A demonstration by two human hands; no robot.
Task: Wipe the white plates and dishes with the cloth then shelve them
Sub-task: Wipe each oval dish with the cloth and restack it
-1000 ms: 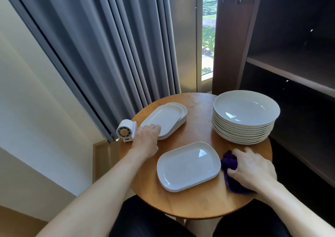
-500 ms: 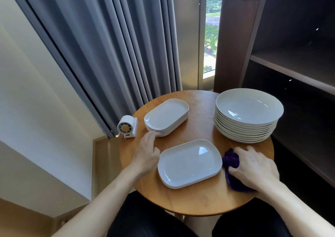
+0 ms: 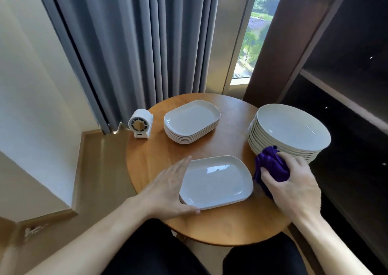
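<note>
A round wooden tabletop (image 3: 226,146) carries three groups of white ware. Nearest the person lie rectangular plates (image 3: 217,182) with rounded corners; at the near left edge two rims show, so this looks like a pair stacked one on the other. Toward the far side sits a stack of rectangular dishes (image 3: 191,121), about six or seven rims visible at its side, though the lowest layers are hard to separate. At the right edge stands a stack of round plates (image 3: 290,127), roughly ten rims countable on its left side, the exact number unclear. One small white fan-like device (image 3: 140,124) stands upright at the far left of the tabletop, just beside the rectangular stack. The left hand (image 3: 168,190) lies flat against the left edge of the near plates, its grip spread, fingers extended along the rim and thumb tucked at the near corner. The right hand (image 3: 294,184) is just right of those plates, its grip closed around one bunched purple cloth (image 3: 271,165), which pokes up between thumb and fingers and touches the base of the round stack. Behind the tabletop hangs a grey curtain (image 3: 134,43), and to the right a dark wooden shelf unit (image 3: 336,89) shows one shelf board, with nothing visible on it.
</note>
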